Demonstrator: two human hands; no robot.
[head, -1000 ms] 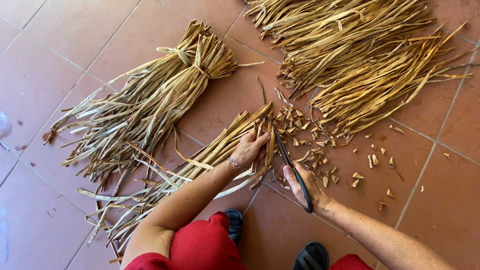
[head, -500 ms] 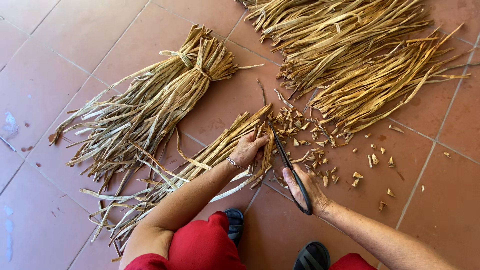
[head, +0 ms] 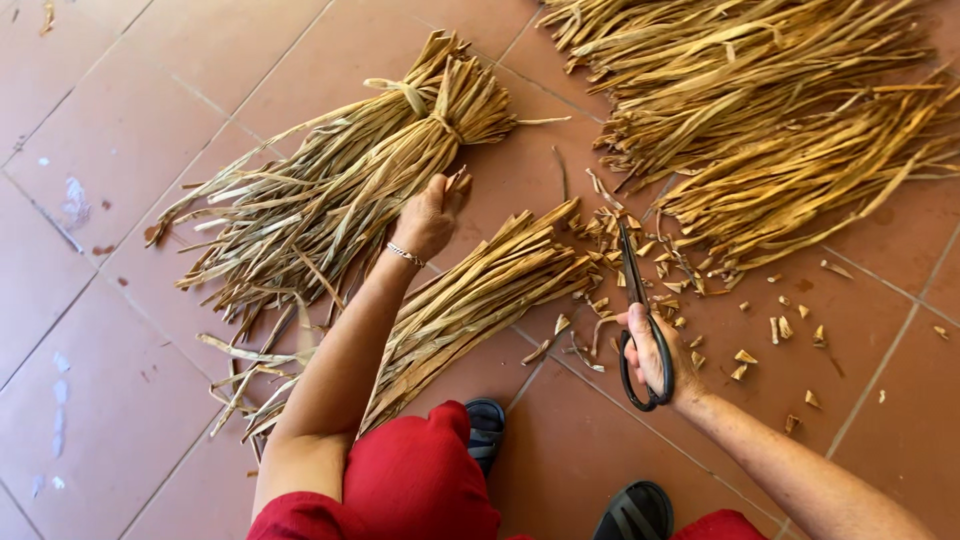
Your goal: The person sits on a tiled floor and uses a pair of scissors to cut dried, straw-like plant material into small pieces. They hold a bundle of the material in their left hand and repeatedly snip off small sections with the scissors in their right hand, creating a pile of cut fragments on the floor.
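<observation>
My left hand [head: 430, 215], with a thin bracelet at the wrist, reaches over a tied bundle of dried straw-coloured leaves [head: 340, 190] and touches it with curled fingers near its bound end. A loose bunch of the same leaves [head: 480, 295] lies under my left forearm, its cut ends pointing up right. My right hand [head: 655, 350] grips black scissors [head: 632, 290] by the handles, blades closed and pointing away from me over the cut scraps [head: 660, 270].
A large heap of dried leaves [head: 760, 110] fills the upper right. Small clippings [head: 790, 335] are scattered over the terracotta tile floor [head: 130, 130]. My red clothing [head: 420, 480] and two dark sandals [head: 487, 430] are at the bottom edge.
My left hand has left the loose bunch's cut ends and moved up left onto the tied bundle. The right hand with the scissors has stayed about where it was.
</observation>
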